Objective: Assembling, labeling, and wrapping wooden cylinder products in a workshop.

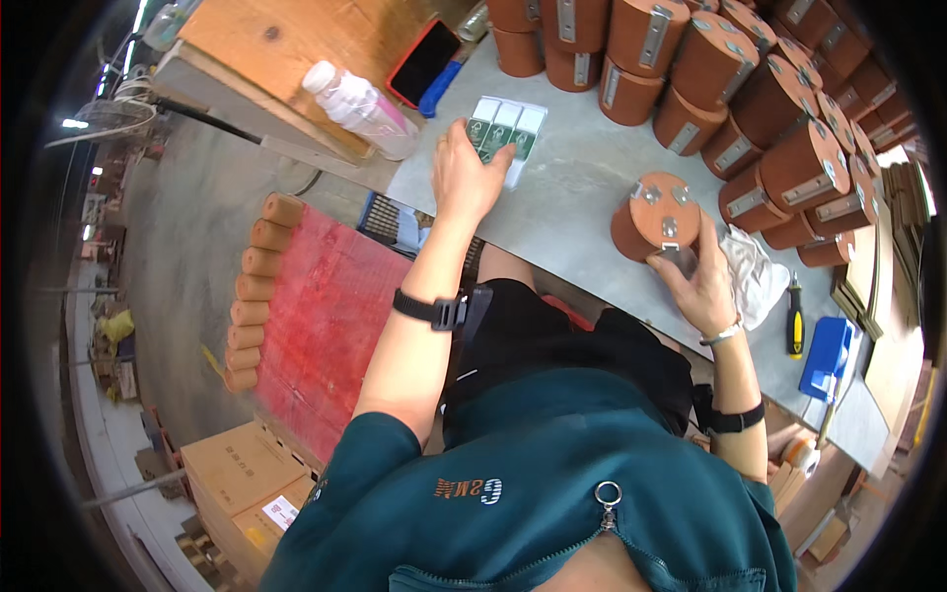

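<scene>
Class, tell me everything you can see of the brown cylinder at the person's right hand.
The brown cylinder is reddish-brown, its material unclear, with several silvery, metal-looking fittings on its round top face and a small one at the near rim. It appears to stand upright on the grey table, left of a white cloth. The right hand touches its right side.

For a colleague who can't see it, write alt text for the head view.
A person's right hand holds a brown cylindrical box with metal fittings at a grey table, while the left hand touches green-and-white labels. Similar boxes are stacked across the table's far right; a white-capped bottle is at left.
</scene>
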Tool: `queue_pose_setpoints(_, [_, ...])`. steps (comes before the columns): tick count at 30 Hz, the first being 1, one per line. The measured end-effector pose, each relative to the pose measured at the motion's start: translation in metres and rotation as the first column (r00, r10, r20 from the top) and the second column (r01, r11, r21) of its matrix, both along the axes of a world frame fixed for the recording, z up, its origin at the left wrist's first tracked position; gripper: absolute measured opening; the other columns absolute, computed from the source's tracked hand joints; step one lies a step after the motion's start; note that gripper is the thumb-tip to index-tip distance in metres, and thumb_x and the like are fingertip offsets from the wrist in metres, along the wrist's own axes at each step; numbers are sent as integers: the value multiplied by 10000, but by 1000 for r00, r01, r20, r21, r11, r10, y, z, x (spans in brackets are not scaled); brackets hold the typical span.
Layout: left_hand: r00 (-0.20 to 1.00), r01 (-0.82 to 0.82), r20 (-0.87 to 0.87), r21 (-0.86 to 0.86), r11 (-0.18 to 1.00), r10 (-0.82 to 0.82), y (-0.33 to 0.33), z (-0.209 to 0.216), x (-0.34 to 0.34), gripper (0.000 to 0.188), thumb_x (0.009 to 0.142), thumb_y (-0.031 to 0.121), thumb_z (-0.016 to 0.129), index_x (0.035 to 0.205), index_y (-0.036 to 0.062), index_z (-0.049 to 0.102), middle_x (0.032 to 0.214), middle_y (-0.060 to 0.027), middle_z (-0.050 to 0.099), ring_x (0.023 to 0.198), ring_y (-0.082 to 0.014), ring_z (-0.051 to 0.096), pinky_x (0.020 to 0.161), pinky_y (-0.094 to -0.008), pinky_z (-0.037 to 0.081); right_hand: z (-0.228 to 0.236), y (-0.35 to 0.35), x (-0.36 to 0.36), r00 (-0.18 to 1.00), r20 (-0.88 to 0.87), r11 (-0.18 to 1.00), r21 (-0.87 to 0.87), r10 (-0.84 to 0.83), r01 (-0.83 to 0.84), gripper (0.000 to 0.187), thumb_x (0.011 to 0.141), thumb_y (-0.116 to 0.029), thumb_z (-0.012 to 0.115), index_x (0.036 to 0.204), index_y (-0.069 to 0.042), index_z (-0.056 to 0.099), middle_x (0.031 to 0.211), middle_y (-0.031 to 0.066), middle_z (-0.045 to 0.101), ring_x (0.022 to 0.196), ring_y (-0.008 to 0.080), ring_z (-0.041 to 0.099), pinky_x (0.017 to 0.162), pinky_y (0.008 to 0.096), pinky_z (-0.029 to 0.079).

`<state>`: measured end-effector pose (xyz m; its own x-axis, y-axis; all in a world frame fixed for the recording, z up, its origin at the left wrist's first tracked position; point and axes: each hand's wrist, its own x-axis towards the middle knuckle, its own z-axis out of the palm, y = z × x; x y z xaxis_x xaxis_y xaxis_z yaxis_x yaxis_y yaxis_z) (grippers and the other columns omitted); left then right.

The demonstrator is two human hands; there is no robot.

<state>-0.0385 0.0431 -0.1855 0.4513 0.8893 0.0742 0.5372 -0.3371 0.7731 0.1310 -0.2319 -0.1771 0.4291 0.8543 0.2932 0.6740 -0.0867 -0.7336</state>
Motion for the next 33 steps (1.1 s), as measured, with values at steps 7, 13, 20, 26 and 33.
queue_pose_setpoints(7, [845, -183, -483, 143, 973, 230, 22, 23, 16, 976, 584, 531, 934, 1285, -49, 579, 1369, -213, 548, 1319, -359, 499, 1047, -496, 426, 3, 0, 0, 998, -35, 993, -109, -44, 40, 746, 802, -122, 811, 1436, 6, 441, 1230, 217, 659, 1132, 359, 656, 961, 408, 511])
queue_pose_setpoints(13, [813, -118, -558, 120, 986, 165, 29, 15, 20, 929, 592, 591, 907, 1257, -16, 677, 1461, -238, 478, 1382, -381, 442, 1098, -475, 437, 7, -35, -5, 988, -29, 988, 4, -154, 154, 715, 834, 17, 699, 1496, -8, 429, 1279, 184, 623, 1154, 285, 626, 1000, 390, 491])
queue_pose_setpoints(20, [917, -272, -313, -31, 962, 249, 20, 6, 16, 866, 571, 374, 970, 1236, 8, 552, 1198, -218, 657, 1082, -387, 666, 922, -455, 552, 41, -35, -28, 979, -57, 967, 155, -196, 203, 607, 902, 74, 598, 1486, 1, 449, 1236, 151, 617, 1017, 194, 601, 919, 326, 479])
queue_pose_setpoints(26, [947, -168, -259, 107, 980, 191, 9, -2, 4, 475, 749, 339, 859, 1017, -15, 690, 1060, -222, 712, 1027, -385, 693, 873, -467, 560, 65, -17, -63, 1000, 19, 980, 197, 13, -16, 596, 869, 81, 598, 1450, 28, 476, 1179, 156, 651, 989, 214, 638, 890, 330, 489])
queue_pose_setpoints(33, [607, 483, 795, -363, 797, -6, -81, 43, -18, 378, 993, 151, 676, 1324, 22, 548, 1095, -30, 677, 1043, -107, 631, 893, -304, 535, 66, 16, -87, 992, -111, 979, 199, 62, -39, 607, 854, 23, 638, 1437, 39, 470, 1219, 182, 648, 1026, 240, 640, 944, 353, 488])
